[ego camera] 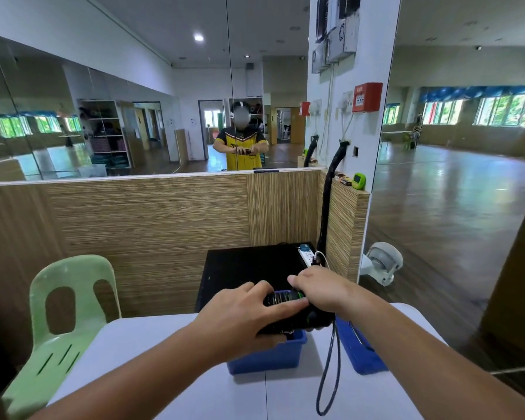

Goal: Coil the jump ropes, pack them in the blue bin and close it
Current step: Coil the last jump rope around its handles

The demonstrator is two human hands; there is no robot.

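Both hands hold a black jump rope above the blue bin (267, 357). My left hand (249, 313) grips the rope's black handles (281, 298), which carry a green band. My right hand (322, 287) closes over the same bundle from the right. A black loop of rope (329, 371) hangs down from my right hand to the white table (170, 368). The bin sits on the table under my hands. Its blue lid (361, 350) lies to the right of it. What is inside the bin is hidden by my hands.
A pale green plastic chair (61, 328) stands left of the table. Behind the table is a black cabinet (249, 265) with a white power strip (306, 256), a wooden partition (152, 225) and a wall mirror. A white fan (382, 263) sits on the floor at right.
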